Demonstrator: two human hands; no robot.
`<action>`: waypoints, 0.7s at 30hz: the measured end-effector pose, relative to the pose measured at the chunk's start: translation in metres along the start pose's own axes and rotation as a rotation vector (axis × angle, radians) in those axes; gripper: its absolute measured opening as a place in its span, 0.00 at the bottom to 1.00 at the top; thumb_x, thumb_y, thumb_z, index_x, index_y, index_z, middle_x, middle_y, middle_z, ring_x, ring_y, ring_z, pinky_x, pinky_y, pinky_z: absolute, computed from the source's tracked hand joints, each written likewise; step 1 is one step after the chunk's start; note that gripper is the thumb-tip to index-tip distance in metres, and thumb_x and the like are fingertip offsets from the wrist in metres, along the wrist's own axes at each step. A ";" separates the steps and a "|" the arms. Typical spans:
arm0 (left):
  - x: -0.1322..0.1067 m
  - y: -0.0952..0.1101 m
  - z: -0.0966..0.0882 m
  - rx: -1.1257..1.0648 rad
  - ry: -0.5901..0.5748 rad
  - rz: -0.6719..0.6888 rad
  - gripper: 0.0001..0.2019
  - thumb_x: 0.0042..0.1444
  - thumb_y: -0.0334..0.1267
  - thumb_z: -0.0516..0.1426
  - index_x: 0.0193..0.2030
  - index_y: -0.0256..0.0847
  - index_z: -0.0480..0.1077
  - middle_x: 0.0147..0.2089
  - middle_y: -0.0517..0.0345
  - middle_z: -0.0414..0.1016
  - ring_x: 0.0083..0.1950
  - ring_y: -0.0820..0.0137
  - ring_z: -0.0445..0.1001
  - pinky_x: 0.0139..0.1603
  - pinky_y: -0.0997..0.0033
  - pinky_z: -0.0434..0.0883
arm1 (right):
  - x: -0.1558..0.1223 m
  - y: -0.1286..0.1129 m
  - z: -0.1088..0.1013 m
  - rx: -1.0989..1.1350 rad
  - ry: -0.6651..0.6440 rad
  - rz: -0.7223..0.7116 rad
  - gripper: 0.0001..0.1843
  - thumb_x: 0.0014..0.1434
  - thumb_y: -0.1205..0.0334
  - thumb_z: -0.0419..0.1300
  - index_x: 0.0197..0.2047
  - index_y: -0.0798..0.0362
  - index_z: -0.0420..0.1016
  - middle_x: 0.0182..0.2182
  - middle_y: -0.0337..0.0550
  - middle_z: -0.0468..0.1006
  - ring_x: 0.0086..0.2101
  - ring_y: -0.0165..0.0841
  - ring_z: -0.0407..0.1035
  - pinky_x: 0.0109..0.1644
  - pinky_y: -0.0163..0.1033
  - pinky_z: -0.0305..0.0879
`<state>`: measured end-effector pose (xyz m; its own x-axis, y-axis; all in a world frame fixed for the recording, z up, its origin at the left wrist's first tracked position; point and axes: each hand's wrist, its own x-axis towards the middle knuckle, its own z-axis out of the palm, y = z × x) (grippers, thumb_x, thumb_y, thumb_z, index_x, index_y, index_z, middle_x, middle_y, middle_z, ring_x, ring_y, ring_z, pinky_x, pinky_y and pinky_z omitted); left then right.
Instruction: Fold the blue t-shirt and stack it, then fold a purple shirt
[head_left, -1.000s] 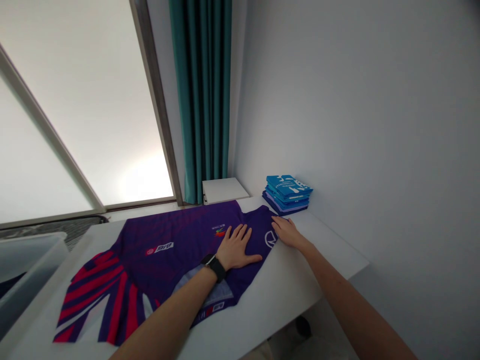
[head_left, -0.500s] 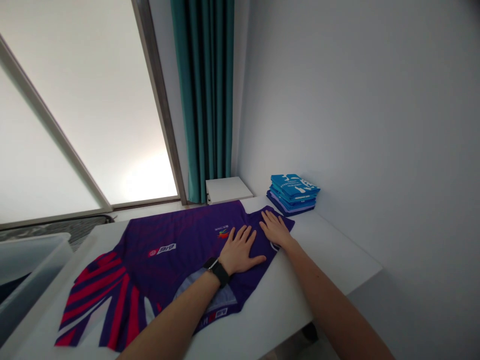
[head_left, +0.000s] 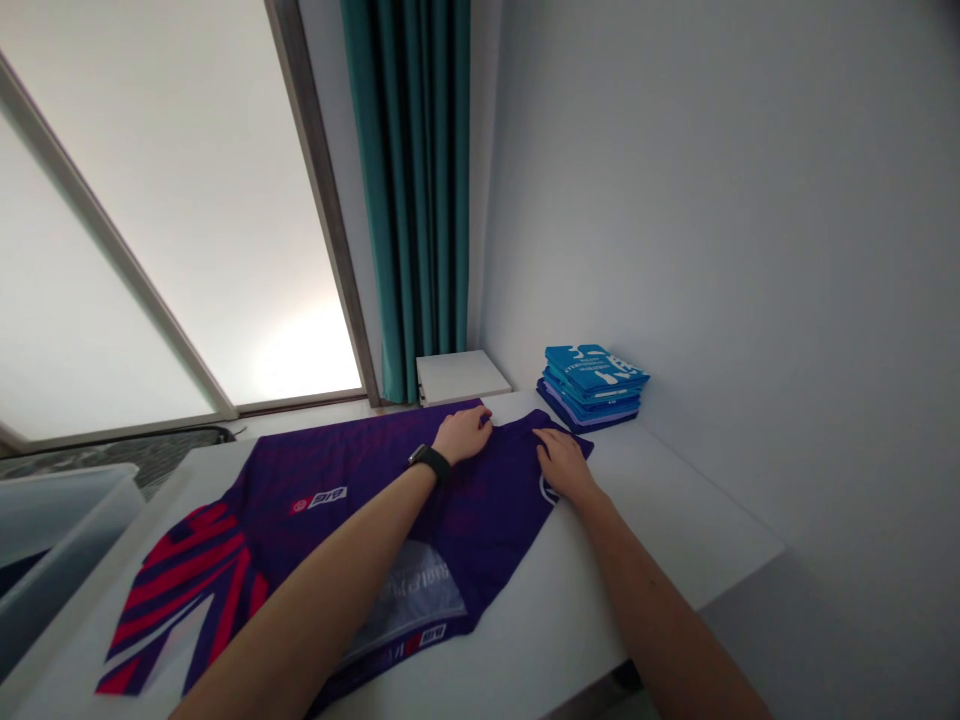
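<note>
A purple jersey (head_left: 491, 525) with red-and-white striped sleeve panels and small logos lies spread on the white table (head_left: 570, 590). My left hand (head_left: 463, 434), with a black watch (head_left: 430, 460) on its wrist, is at the jersey's far edge beside the neck, its fingers curled together on the cloth. At the right-hand sleeve, my right hand (head_left: 564, 462) has its fingers bent and closed on the fabric near the shoulder. The fingertips are partly hidden. A pale grey patch of cloth shows at the near hem, under my left forearm.
A stack of folded blue and purple clothes (head_left: 594, 385) stands at the table's back right, against the wall. Behind the table is a small white cabinet (head_left: 463, 377) by the green curtain (head_left: 420, 200). A translucent bin (head_left: 82, 545) with dark cloth inside sits at the left.
My left hand has moved from flat on the jersey's middle to its far edge, fingers now curled. The right hand's fingers have bent in on the sleeve, where they lay flat before.
</note>
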<state>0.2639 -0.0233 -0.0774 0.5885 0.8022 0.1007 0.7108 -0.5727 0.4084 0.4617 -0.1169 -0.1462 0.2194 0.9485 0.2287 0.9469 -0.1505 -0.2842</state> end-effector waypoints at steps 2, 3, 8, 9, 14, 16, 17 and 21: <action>0.013 -0.004 0.004 0.017 -0.020 -0.026 0.18 0.62 0.43 0.49 0.54 0.44 0.71 0.50 0.49 0.78 0.51 0.57 0.75 0.51 0.60 0.69 | 0.000 0.004 0.000 0.011 0.029 0.004 0.26 0.64 0.64 0.43 0.62 0.52 0.67 0.58 0.47 0.70 0.58 0.38 0.61 0.64 0.45 0.51; 0.017 -0.005 0.006 0.025 -0.032 -0.041 0.18 0.61 0.45 0.49 0.54 0.44 0.71 0.51 0.48 0.77 0.51 0.55 0.75 0.50 0.58 0.69 | -0.001 0.005 0.000 0.015 0.040 0.009 0.26 0.64 0.65 0.42 0.61 0.52 0.67 0.57 0.47 0.71 0.58 0.38 0.61 0.64 0.45 0.52; 0.029 -0.005 0.023 0.031 -0.091 -0.080 0.17 0.59 0.51 0.51 0.46 0.46 0.74 0.50 0.48 0.78 0.50 0.54 0.76 0.49 0.56 0.70 | -0.001 0.007 -0.003 0.038 0.056 0.028 0.26 0.63 0.67 0.42 0.60 0.50 0.69 0.57 0.46 0.71 0.56 0.38 0.62 0.61 0.44 0.55; 0.029 -0.005 0.026 0.028 -0.094 -0.085 0.17 0.58 0.51 0.52 0.45 0.46 0.74 0.49 0.48 0.78 0.50 0.54 0.76 0.49 0.56 0.70 | -0.002 0.007 -0.005 0.035 0.059 0.039 0.26 0.63 0.67 0.42 0.59 0.50 0.70 0.56 0.46 0.72 0.55 0.38 0.63 0.60 0.43 0.56; 0.028 -0.011 0.031 -0.031 -0.085 -0.070 0.14 0.57 0.47 0.53 0.45 0.45 0.73 0.46 0.50 0.79 0.47 0.57 0.77 0.47 0.59 0.70 | -0.003 0.024 -0.024 -0.072 0.208 0.343 0.22 0.63 0.66 0.43 0.53 0.51 0.74 0.49 0.51 0.76 0.50 0.43 0.67 0.52 0.47 0.58; 0.027 -0.015 0.030 -0.071 -0.080 -0.045 0.14 0.58 0.45 0.53 0.47 0.44 0.72 0.44 0.52 0.79 0.45 0.59 0.77 0.45 0.62 0.71 | -0.004 0.037 -0.030 -0.123 0.211 0.478 0.21 0.62 0.67 0.45 0.52 0.53 0.74 0.46 0.54 0.77 0.48 0.44 0.69 0.50 0.48 0.57; 0.026 -0.017 0.029 -0.093 -0.078 -0.030 0.15 0.59 0.45 0.52 0.48 0.44 0.71 0.43 0.52 0.79 0.43 0.60 0.77 0.44 0.63 0.71 | -0.005 0.043 -0.032 -0.140 0.188 0.516 0.21 0.62 0.66 0.45 0.51 0.54 0.74 0.45 0.54 0.78 0.47 0.44 0.69 0.49 0.48 0.57; 0.021 -0.023 0.023 -0.170 -0.060 0.040 0.16 0.60 0.41 0.51 0.52 0.41 0.69 0.38 0.55 0.79 0.40 0.65 0.77 0.42 0.68 0.71 | -0.007 0.056 -0.030 -0.167 0.135 0.539 0.19 0.61 0.64 0.48 0.50 0.52 0.75 0.45 0.54 0.78 0.47 0.44 0.70 0.48 0.48 0.57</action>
<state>0.2684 0.0030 -0.1055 0.6401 0.7653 0.0679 0.6144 -0.5630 0.5527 0.5200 -0.1401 -0.1360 0.6984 0.6835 0.2124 0.7152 -0.6547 -0.2448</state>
